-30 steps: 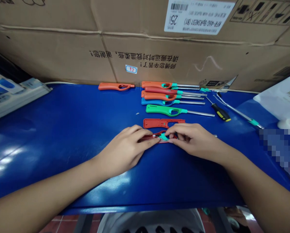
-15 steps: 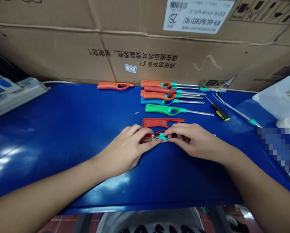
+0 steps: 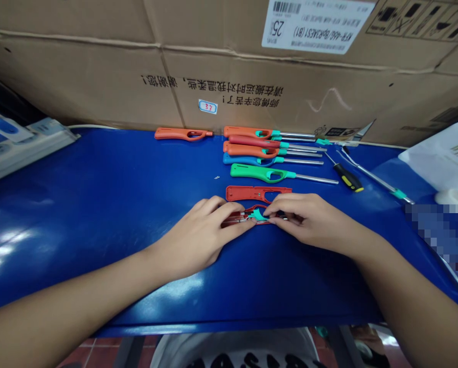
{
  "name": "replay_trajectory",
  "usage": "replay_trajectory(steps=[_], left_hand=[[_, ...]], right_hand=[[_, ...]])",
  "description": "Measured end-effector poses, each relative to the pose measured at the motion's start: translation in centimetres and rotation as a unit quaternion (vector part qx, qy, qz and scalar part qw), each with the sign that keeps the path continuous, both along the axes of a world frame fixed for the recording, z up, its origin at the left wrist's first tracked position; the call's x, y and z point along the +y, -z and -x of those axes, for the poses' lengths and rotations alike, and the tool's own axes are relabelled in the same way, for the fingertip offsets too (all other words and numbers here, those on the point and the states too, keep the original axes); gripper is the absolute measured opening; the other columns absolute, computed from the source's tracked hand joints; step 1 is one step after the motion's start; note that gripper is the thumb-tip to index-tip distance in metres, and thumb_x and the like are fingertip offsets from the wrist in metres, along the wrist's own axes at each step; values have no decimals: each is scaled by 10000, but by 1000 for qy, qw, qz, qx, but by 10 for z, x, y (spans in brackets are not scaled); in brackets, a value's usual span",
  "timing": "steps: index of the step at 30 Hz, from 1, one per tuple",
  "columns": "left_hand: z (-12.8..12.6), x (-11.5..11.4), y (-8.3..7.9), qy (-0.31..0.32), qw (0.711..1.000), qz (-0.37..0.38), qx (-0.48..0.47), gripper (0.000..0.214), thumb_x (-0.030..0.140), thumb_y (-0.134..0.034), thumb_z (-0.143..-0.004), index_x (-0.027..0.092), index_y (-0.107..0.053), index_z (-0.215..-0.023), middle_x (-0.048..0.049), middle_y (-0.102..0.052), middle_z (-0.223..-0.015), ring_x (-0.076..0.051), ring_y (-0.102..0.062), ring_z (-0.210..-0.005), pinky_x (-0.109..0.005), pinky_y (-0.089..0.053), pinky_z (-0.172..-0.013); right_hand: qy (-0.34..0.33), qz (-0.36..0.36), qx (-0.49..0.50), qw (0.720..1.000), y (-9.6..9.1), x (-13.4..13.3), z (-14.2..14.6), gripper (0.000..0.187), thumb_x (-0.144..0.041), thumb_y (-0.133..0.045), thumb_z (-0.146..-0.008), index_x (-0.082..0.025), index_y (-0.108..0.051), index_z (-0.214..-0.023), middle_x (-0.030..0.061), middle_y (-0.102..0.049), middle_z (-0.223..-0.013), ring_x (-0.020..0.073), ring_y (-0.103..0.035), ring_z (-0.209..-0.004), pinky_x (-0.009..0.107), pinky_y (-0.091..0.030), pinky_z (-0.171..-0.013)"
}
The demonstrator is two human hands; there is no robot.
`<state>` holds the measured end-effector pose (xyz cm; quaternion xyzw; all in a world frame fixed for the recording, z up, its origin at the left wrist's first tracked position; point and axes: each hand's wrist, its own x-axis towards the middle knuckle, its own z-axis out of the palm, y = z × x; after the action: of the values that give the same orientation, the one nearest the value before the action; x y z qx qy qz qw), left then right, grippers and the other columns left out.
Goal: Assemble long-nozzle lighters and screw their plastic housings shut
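Observation:
An opened red long-nosed lighter shell [image 3: 234, 217] lies on the blue table, with a clear tube and a teal trigger [image 3: 257, 215] inside it. My left hand [image 3: 198, 240] is closed around the shell's left end, thumb along the near edge and fingers over the far one. My right hand [image 3: 315, 222] pinches the shell's right part beside the trigger; its fingers hide much of that end. Just beyond lies the matching red shell half [image 3: 246, 192], inner side up. Two tiny metal pins [image 3: 216, 177] rest farther back.
Behind stands a big cardboard box [image 3: 110, 82]. Along it lie several assembled lighters [image 3: 259, 170] and an orange lighter body [image 3: 181, 134]. A screwdriver [image 3: 347, 177], a loose metal lighter tube [image 3: 378, 179] and a white bag [image 3: 443, 153] are at right. A power strip [image 3: 25, 148] sits at left.
My right fingertips have slid slightly right, off the teal trigger, so more of it shows. My left hand keeps its hold. The view has shifted a little.

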<state>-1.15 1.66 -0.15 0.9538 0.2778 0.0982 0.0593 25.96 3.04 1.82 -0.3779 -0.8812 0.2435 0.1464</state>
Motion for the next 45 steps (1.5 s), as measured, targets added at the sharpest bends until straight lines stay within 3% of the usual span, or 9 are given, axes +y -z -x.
replay_trajectory(steps=[9, 34, 40, 45], left_hand=[[-2, 1, -1, 1, 1000, 18, -26, 521, 77, -473, -946, 268, -546, -1425, -119, -584, -1333, -287, -501, -1118, -469, -503, -908], [-3, 2, 2, -12, 998, 43, -54, 467, 97, -477, -963, 235, -559, -1402, -109, -592, -1332, -283, -495, -1150, -467, -484, -951], [-2, 2, 2, -9, 998, 44, -51, 509, 80, -480, -945, 276, -558, -1408, -98, -587, -1337, -289, -498, -1137, -472, -486, -940], [-2, 3, 2, -4, 998, 41, -56, 487, 97, -479, -955, 278, -572, -1398, -99, -588, -1340, -289, -504, -1131, -469, -486, -936]], right_hand=[[-24, -24, -24, 999, 4, 0, -3, 202, -184, -505, -992, -210, -698, -1048, 70, -717, -1028, 188, -681, -926, 306, -521, -816], [-12, -51, -56, 997, 7, -6, 1, 205, -220, -486, -1020, -190, -687, -1043, 60, -698, -1028, 184, -666, -926, 302, -517, -809], [-11, -60, -67, 996, 7, -6, 2, 191, -213, -496, -1011, -189, -685, -1021, 60, -698, -1017, 190, -670, -909, 311, -521, -789], [6, -69, 9, 998, 4, -4, 0, 177, -196, -510, -1003, -186, -687, -1006, 52, -700, -993, 165, -663, -902, 283, -517, -799]])
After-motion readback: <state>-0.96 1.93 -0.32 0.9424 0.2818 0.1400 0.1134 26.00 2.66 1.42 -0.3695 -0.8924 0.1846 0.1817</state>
